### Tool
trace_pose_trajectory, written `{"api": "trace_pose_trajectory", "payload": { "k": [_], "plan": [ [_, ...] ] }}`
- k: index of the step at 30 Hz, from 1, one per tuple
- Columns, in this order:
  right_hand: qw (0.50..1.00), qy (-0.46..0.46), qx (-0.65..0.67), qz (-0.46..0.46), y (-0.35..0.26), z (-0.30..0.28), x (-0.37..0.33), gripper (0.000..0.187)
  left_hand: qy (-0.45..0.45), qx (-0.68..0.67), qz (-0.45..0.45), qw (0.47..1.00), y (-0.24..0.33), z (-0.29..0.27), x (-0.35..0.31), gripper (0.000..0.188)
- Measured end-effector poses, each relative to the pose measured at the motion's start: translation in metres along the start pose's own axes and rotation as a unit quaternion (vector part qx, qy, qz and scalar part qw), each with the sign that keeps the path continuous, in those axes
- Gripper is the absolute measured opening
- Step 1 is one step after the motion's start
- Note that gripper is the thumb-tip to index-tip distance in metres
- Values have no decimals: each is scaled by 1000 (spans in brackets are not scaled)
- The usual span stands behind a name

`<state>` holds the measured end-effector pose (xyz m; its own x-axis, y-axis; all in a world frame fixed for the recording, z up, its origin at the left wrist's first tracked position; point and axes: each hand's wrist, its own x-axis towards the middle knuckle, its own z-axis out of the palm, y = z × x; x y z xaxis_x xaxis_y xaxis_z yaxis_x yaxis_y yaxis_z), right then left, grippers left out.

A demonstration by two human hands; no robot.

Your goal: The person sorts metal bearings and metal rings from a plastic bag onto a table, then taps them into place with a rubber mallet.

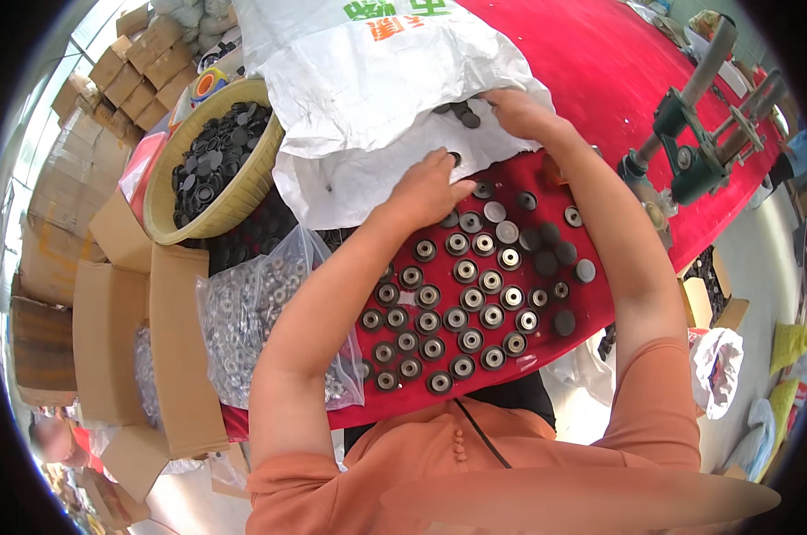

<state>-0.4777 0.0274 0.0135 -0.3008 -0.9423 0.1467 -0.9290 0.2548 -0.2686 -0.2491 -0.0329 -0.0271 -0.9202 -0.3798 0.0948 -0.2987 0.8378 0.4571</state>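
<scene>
A white woven sack (368, 80) lies across the far side of the red-covered table, its mouth toward me. My right hand (521, 116) grips the sack's edge at the mouth, its fingertips partly hidden. Several black round caps (461, 113) show in the opening beside it. Over the lower lip of the sack, my left hand (423, 189) has its thumb and fingers apart, with a small dark cap (455, 159) at the fingertips. Nearer me, many black round pieces with metal rings (470, 340) stand in loose rows. Plain dark discs (546, 262) lie to their right.
A yellow basket (167, 223) of black caps stands at left. Closer sits a clear plastic bag (261, 312) of small metal parts, beside an open cardboard box (185, 348). A green metal hand press (689, 152) stands at the right. Stacked cartons (145, 71) fill the far left.
</scene>
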Motion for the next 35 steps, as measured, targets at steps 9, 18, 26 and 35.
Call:
{"api": "trace_pose_trajectory", "payload": {
  "k": [9, 18, 26, 35],
  "plan": [
    [999, -40, 24, -1, -8, 29, -2, 44, -47, 51, 129, 989, 29, 4, -3, 58],
    [997, -32, -27, -58, -5, 8, -68, 30, -7, -157, 97, 983, -6, -18, -9, 36],
    [991, 14, 71, -110, -32, 17, -85, 24, 55, -171, 10, 984, -16, -35, -13, 28],
    [991, 30, 124, -31, -41, 3, -100, 17, 142, -96, -88, 981, -35, -23, 0, 33]
  ]
}}
